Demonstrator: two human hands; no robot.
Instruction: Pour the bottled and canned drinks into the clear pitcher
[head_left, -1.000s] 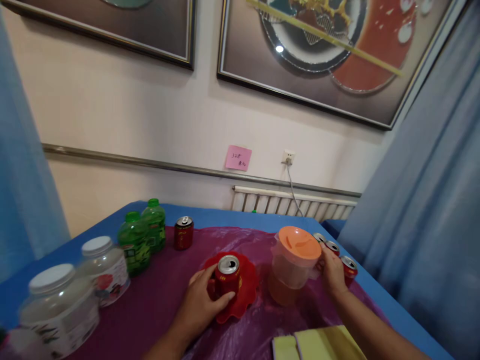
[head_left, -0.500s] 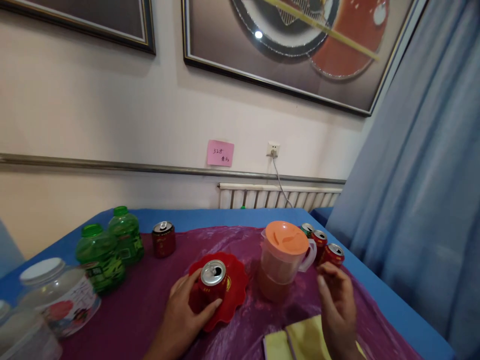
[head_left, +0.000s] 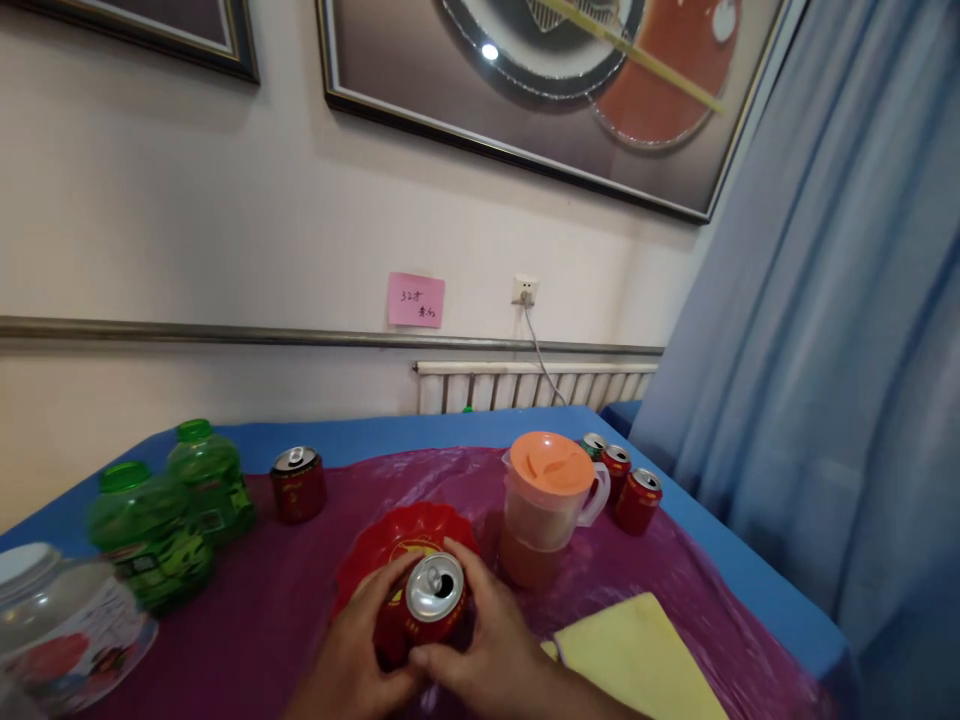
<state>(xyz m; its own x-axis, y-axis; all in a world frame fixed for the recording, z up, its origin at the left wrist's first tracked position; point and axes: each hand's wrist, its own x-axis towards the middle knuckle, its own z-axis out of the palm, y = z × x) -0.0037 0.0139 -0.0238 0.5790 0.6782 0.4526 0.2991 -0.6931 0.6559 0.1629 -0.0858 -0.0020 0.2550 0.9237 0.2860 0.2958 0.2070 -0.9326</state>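
Observation:
A red soda can (head_left: pixel 435 588) with an opened silver top is upright between both hands. My left hand (head_left: pixel 361 645) wraps its left side, thumb at the front. From the right, my right hand (head_left: pixel 499 640) curls round the same can, its thumb close to the left one. Behind and partly under the can lies a red scalloped plate (head_left: pixel 356 560) with a yellow print; whether the can touches it I cannot tell. To the right of the hands stands a clear pitcher (head_left: pixel 536 540) with an orange lid and liquid inside. A yellow cloth (head_left: pixel 637 655) lies beside my right wrist.
Another red can (head_left: pixel 298 490) stands back left, near two green bottles (head_left: pixel 154 545) and a white-lidded jar (head_left: pixel 71 630). Several cans, including a red one (head_left: pixel 637 505), line the right side behind the pitcher. Purple plastic sheeting (head_left: pixel 255 620) covers much of the blue table (head_left: pixel 795 625).
My right hand has come in from the right, off the yellow cloth, and closed on the can. The can has shifted nearer to me on the plate's front side. The view has turned slightly.

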